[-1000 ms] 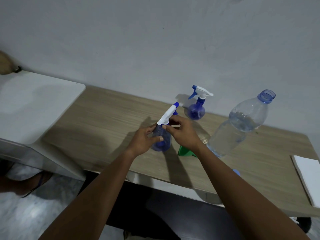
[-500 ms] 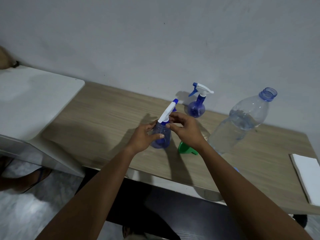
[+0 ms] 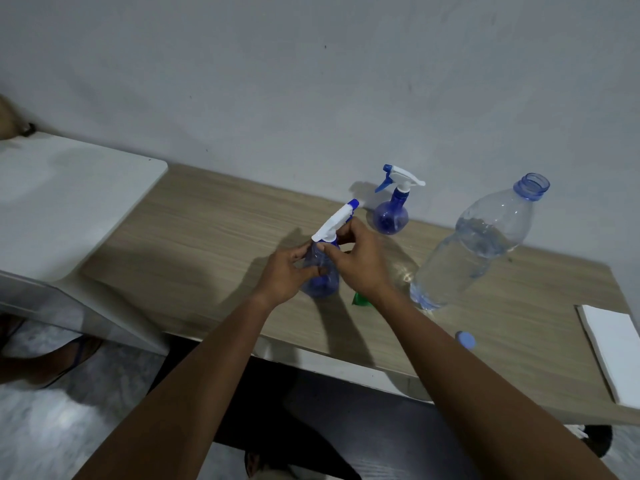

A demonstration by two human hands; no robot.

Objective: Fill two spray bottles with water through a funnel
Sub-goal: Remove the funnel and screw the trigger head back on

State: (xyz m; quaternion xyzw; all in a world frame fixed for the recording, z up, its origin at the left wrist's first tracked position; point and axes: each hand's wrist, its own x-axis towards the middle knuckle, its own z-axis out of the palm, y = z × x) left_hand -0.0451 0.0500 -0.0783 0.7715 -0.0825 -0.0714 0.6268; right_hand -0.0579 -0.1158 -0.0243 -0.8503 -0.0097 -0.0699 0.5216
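The near spray bottle [image 3: 320, 277] stands upright on the counter [image 3: 207, 244], its long axis vertical; the left hand [image 3: 282, 275] has its grip closed round the blue belly, and the right hand [image 3: 356, 261], directly above, pinches the collar under the white trigger head [image 3: 334, 221], probably to unscrew it.

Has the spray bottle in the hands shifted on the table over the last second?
No. The held spray bottle stands in the same spot as before, left of and nearer than the far spray bottle and the water bottle.
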